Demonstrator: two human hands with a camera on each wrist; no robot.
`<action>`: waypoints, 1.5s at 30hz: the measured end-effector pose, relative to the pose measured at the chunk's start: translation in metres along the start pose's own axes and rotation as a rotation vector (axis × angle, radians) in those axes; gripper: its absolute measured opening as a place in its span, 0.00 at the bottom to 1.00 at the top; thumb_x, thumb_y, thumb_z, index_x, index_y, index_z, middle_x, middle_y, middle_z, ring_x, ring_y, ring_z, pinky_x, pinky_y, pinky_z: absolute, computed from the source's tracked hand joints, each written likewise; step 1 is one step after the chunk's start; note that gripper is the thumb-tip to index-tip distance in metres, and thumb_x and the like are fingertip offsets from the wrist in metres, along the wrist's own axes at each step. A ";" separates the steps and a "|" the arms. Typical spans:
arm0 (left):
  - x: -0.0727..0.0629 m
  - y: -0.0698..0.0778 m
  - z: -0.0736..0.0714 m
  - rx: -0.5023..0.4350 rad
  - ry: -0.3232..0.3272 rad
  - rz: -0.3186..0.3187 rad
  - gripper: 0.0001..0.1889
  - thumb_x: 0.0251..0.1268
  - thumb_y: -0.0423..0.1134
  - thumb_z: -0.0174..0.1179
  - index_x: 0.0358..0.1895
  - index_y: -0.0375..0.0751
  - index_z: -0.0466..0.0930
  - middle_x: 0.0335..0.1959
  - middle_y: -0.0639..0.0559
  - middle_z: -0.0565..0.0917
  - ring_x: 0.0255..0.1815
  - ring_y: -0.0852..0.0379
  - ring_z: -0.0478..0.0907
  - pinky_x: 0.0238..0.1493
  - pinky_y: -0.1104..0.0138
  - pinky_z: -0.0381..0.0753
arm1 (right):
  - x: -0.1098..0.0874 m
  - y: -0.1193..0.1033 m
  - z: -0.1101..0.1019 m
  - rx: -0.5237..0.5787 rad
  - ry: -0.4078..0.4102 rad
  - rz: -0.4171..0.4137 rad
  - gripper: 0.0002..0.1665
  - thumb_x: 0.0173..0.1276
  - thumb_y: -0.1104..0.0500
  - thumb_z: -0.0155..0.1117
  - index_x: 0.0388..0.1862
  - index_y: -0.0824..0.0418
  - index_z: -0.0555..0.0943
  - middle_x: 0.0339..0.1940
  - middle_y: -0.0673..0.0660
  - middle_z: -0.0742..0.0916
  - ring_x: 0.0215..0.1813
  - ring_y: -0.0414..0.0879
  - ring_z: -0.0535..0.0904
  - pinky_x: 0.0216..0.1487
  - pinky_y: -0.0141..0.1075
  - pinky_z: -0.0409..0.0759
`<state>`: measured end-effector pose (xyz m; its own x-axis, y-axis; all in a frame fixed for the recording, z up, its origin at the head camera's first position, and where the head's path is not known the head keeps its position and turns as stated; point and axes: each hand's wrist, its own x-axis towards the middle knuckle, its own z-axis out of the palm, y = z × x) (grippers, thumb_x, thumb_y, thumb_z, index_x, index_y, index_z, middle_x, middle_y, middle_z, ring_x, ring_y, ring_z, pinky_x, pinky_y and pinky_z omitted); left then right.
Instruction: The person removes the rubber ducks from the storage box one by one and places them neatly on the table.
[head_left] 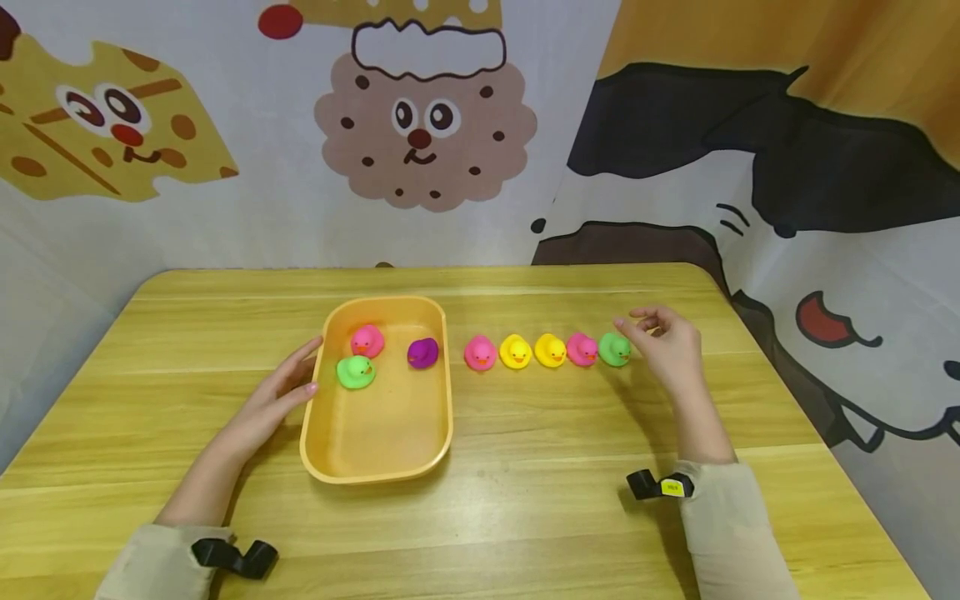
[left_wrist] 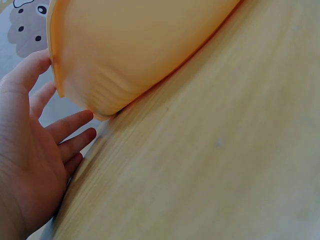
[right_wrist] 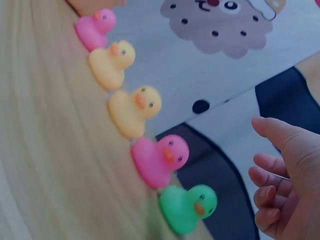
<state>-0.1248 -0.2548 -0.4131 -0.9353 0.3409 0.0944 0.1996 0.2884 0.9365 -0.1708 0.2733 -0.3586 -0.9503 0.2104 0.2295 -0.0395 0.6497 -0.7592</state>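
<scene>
My left hand [head_left: 266, 406] rests against the left side of a yellow-orange plastic tray [head_left: 377, 477], fingers relaxed and fingertips at its rim. Inside the tray sit a pink duck [head_left: 367, 342], a light green duck [head_left: 356, 372] and a purple duck [head_left: 423, 353]. To the tray's right runs a row of rubber ducks: pink [head_left: 480, 353], two yellow ones, pink [head_left: 582, 350], and a green duck [right_wrist: 186, 210] at the right end. Just beyond that green duck my right hand [head_left: 667, 346] hovers with loosely bent fingers and nothing in them.
The ducks and tray are on a wood-grain table [head_left: 525, 517]. Behind it hangs a cloth [head_left: 270, 217] printed with cartoon figures. A black wrist camera [head_left: 235, 558] is on the left sleeve, another [head_left: 660, 485] on the right.
</scene>
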 end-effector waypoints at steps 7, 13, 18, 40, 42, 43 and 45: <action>0.000 -0.001 0.000 -0.011 -0.003 0.008 0.31 0.75 0.33 0.47 0.77 0.50 0.49 0.70 0.30 0.59 0.66 0.55 0.61 0.55 0.79 0.63 | -0.005 -0.021 -0.002 0.031 0.029 -0.044 0.29 0.61 0.41 0.67 0.45 0.65 0.82 0.33 0.57 0.80 0.33 0.48 0.70 0.32 0.34 0.67; -0.001 0.000 0.000 -0.006 -0.001 0.002 0.31 0.75 0.34 0.47 0.77 0.51 0.48 0.70 0.30 0.59 0.67 0.53 0.61 0.55 0.78 0.62 | -0.012 -0.042 -0.004 0.063 0.042 -0.064 0.26 0.61 0.43 0.69 0.45 0.64 0.82 0.33 0.56 0.80 0.31 0.47 0.70 0.30 0.33 0.67; 0.000 0.000 0.000 -0.012 -0.002 0.007 0.31 0.75 0.33 0.47 0.77 0.50 0.48 0.70 0.30 0.59 0.66 0.57 0.62 0.55 0.78 0.63 | -0.018 -0.056 -0.003 0.100 0.039 -0.102 0.23 0.61 0.47 0.70 0.45 0.64 0.83 0.32 0.55 0.81 0.28 0.46 0.70 0.26 0.31 0.67; 0.001 0.002 0.000 -0.002 -0.004 -0.003 0.32 0.75 0.34 0.47 0.77 0.51 0.48 0.70 0.31 0.60 0.68 0.35 0.55 0.55 0.77 0.62 | -0.035 -0.120 0.057 0.285 -0.161 -0.302 0.15 0.58 0.58 0.74 0.43 0.61 0.85 0.28 0.52 0.82 0.20 0.47 0.69 0.16 0.31 0.64; 0.001 0.001 0.000 -0.002 -0.002 -0.004 0.32 0.75 0.34 0.47 0.77 0.51 0.49 0.70 0.31 0.60 0.69 0.36 0.55 0.55 0.77 0.62 | -0.037 -0.125 0.063 0.278 -0.189 -0.305 0.15 0.57 0.57 0.74 0.44 0.60 0.85 0.28 0.51 0.83 0.21 0.47 0.70 0.17 0.31 0.65; 0.001 0.001 0.000 -0.002 -0.002 -0.005 0.32 0.75 0.34 0.48 0.77 0.51 0.48 0.70 0.31 0.60 0.69 0.36 0.55 0.55 0.77 0.62 | -0.039 -0.128 0.066 0.270 -0.203 -0.305 0.16 0.57 0.57 0.74 0.44 0.59 0.85 0.29 0.50 0.83 0.22 0.46 0.71 0.17 0.32 0.66; 0.000 0.001 0.000 -0.004 -0.002 -0.006 0.32 0.75 0.34 0.48 0.77 0.51 0.48 0.70 0.31 0.60 0.69 0.36 0.55 0.55 0.77 0.62 | -0.041 -0.133 0.072 0.263 -0.230 -0.295 0.17 0.57 0.57 0.74 0.45 0.58 0.85 0.29 0.49 0.83 0.24 0.46 0.72 0.18 0.32 0.67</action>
<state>-0.1252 -0.2547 -0.4121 -0.9361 0.3407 0.0881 0.1928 0.2871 0.9383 -0.1485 0.1255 -0.3107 -0.9293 -0.1430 0.3405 -0.3677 0.4437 -0.8173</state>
